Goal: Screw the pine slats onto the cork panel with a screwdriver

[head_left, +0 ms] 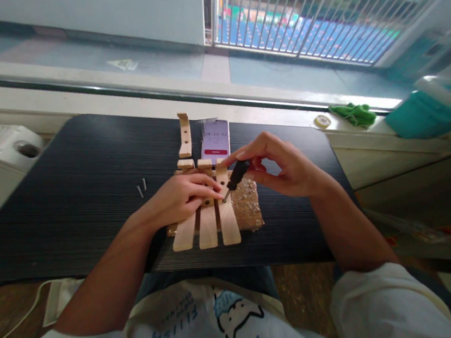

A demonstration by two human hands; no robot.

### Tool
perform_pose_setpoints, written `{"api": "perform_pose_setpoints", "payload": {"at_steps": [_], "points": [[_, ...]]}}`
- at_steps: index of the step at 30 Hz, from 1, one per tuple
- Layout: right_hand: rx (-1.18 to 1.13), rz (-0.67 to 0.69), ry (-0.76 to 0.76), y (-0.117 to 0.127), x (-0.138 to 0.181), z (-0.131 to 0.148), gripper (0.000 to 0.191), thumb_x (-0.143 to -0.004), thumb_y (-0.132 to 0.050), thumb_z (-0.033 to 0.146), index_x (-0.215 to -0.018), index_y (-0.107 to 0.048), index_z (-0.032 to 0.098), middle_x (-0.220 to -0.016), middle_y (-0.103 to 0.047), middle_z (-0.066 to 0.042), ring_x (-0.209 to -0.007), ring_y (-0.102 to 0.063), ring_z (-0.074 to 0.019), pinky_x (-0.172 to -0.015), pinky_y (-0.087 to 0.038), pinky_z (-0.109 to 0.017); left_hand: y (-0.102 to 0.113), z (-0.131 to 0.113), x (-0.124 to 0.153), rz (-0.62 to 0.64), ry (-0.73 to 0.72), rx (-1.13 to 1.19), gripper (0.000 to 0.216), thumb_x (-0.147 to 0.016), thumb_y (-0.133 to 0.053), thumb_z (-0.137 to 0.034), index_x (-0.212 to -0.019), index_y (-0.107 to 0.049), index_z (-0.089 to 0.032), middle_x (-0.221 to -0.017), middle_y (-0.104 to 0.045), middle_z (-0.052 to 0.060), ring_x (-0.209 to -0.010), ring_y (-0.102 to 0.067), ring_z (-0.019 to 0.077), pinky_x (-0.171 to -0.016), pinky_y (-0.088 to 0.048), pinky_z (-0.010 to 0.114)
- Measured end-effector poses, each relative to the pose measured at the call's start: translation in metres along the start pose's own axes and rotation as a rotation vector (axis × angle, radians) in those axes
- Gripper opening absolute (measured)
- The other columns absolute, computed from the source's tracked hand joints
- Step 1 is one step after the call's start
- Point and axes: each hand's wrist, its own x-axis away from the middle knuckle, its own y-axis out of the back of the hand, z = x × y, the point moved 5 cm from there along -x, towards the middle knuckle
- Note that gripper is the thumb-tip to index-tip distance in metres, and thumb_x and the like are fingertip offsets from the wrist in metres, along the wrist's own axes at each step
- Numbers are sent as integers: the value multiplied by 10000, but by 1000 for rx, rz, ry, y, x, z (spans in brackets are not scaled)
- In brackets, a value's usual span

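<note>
Holding a short black-handled screwdriver (236,174) in a fingertip pinch, the right hand (287,169) angles the tip down and left onto the rightmost slat of a wooden slat assembly (207,218) at mid-table. Left hand (180,199) lies flat-ish over the assembly, fingers curled onto the slats just beside the screwdriver tip, pressing it down; not pinching anything I can make out. Assembly sits on the dark table (68,194), three slat ends pointing toward the person, partly overlapping a speckled tan pad (247,207) on its right side. Separate wooden piece with holes (184,135) lies just beyond the assembly, next to a phone (215,140) with its screen lit. Two small screws (142,188) lie loose on the table left of the left hand, well apart from the work. Green cloth (353,114) and a small tape roll (322,121) sit on the sill, far right.
</note>
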Motion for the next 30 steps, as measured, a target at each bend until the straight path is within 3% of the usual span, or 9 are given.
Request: {"api": "perform_pose_setpoints", "payload": {"at_steps": [5,13,18,30], "points": [[-53,14,-53,-2,2,-3,197,-903,-534,171,-1098,-500,165,-836,-637,-7,-617,-487,-52,-558,-427,-202,1,-2,-1,0,-6,-11,395,-850,-445,-56,-1011,-752,-246,-1064,-726,16,-978,-661,144,-923,-501,279],[4,28,18,1,-2,3,262,-903,-547,147,-1164,-549,145,-927,-691,-29,-593,-445,-37,-538,-395,-182,0,-1,0,-7,-23,-21,405,-841,-443,-41,-1013,-751,-240,-1067,-726,16,-985,-658,141,-934,-497,283],[76,14,37,3,-5,7,184,-903,-574,174,-1077,-630,148,-870,-706,-12,-583,-430,-40,-569,-398,-198,0,-1,1,-11,-14,-10,375,-852,-457,-61,-1009,-752,-230,-1069,-726,25,-987,-661,145,-931,-501,284],[119,-28,-44,3,-5,2,184,-854,-644,249,-1012,-633,155,-855,-680,1,-575,-405,-39,-556,-377,-203,0,-1,0,-17,-15,-13,411,-829,-438,-35,-1002,-754,-233,-1055,-727,18,-969,-661,135,-912,-500,269]]}}
